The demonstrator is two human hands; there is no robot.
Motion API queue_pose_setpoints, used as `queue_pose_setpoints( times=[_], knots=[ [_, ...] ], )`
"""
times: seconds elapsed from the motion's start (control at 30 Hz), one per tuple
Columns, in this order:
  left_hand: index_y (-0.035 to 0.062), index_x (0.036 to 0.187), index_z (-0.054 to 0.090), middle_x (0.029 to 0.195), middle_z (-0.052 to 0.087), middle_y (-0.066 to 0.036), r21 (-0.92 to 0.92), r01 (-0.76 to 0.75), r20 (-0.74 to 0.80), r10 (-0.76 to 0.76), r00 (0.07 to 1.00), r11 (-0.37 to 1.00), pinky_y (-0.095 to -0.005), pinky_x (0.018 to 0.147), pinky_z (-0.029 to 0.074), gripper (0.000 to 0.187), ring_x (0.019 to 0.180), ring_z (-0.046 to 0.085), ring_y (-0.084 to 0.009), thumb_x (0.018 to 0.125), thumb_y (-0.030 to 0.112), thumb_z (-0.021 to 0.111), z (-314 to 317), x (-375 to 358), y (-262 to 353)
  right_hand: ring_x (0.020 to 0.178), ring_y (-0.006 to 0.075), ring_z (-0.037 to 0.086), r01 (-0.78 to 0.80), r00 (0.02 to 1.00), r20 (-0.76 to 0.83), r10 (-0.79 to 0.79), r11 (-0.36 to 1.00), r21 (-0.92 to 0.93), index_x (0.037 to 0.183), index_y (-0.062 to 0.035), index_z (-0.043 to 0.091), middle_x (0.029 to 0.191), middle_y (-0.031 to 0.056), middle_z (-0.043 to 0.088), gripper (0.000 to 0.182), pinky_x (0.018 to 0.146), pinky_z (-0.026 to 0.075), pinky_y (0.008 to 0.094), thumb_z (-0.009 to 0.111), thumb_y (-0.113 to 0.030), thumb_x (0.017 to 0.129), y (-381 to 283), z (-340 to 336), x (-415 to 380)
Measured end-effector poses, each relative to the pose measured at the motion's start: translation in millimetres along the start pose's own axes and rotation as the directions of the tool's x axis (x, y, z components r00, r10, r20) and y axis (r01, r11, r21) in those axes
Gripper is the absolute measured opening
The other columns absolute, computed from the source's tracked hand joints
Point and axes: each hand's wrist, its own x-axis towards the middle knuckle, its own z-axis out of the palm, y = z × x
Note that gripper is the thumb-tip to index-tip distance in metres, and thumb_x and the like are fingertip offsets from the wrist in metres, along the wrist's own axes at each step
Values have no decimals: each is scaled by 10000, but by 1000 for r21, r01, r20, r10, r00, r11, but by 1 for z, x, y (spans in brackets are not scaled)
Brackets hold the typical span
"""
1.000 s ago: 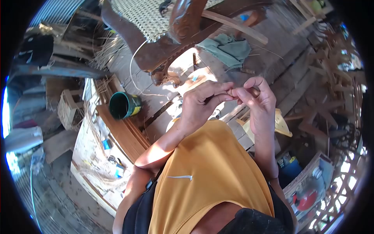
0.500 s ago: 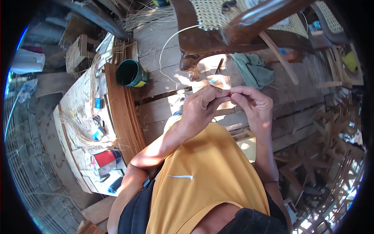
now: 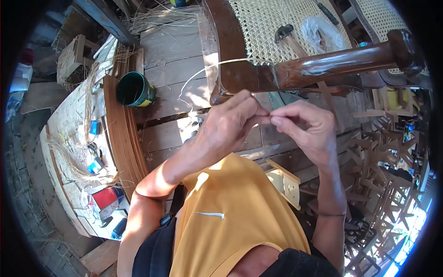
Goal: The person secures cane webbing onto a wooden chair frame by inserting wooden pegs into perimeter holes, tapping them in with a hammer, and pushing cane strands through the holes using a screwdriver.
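My left hand (image 3: 230,121) and my right hand (image 3: 308,127) meet in front of my chest, fingertips pinched close together. Whatever lies between them is too thin or small to make out. Just beyond them stands a dark wooden chair (image 3: 230,41) with a woven cane seat (image 3: 263,27). From its edge a loose cane strand (image 3: 194,76) curves down towards the floor. A hammer (image 3: 285,33) and a clear plastic bag (image 3: 318,32) rest on the woven seat.
To the left, a dark green bucket (image 3: 143,98) stands near a workbench (image 3: 69,115) holding cane fibres (image 3: 83,164) and a red box (image 3: 105,198). A small wooden stool (image 3: 288,190) is beside me at right. Stacked wooden frames (image 3: 378,161) crowd the far right.
My view has shifted, bringing more of the chair seat, hammer and plastic bag into sight. Both hands stay pinched together; my right hand appears slightly lower and further right.
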Motion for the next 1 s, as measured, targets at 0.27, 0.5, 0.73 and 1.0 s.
queue_pose_setpoints(
  times=[0.27, 0.5, 0.73, 1.0],
  knots=[
    [3, 931, 681, 844, 646, -82, -36, 24, -37, -26, 999, 999, -341, 650, 511, 117, 755, 644, -236, 837, 21, 749, -4, 29, 2, 758, 71, 668, -149, 986, -44, 159, 972, 180, 1015, -2, 747, 860, 33, 734, 127, 690, 561, 225, 745, -61, 903, -11, -5, 24],
    [23, 924, 689, 830, 634, -88, 9, -19, -2, 19, 1000, 1000, -365, 654, 496, 116, 746, 632, -268, 835, 52, 758, -10, 37, -5, 696, 64, 653, -163, 986, -11, 167, 974, 159, 1036, 7, 736, 806, 31, 718, 136, 642, 552, 209, 721, -75, 928, -14, -8, 27],
    [33, 912, 692, 824, 625, -81, -39, -66, -16, 65, 998, 997, -371, 673, 494, 117, 759, 632, -267, 842, 96, 761, -20, 41, -7, 689, 65, 653, -174, 984, -26, 178, 978, 116, 1035, 15, 723, 794, 36, 712, 141, 620, 550, 213, 704, -93, 946, -35, -6, 34],
    [37, 934, 706, 834, 630, -79, -25, -117, -6, 117, 993, 993, -370, 686, 492, 158, 765, 635, -257, 864, 170, 757, -27, 52, -13, 687, 69, 639, -162, 987, 12, 162, 987, 9, 1016, 16, 723, 803, 29, 710, 142, 626, 534, 210, 695, -107, 952, -46, -14, 42]
  ],
)
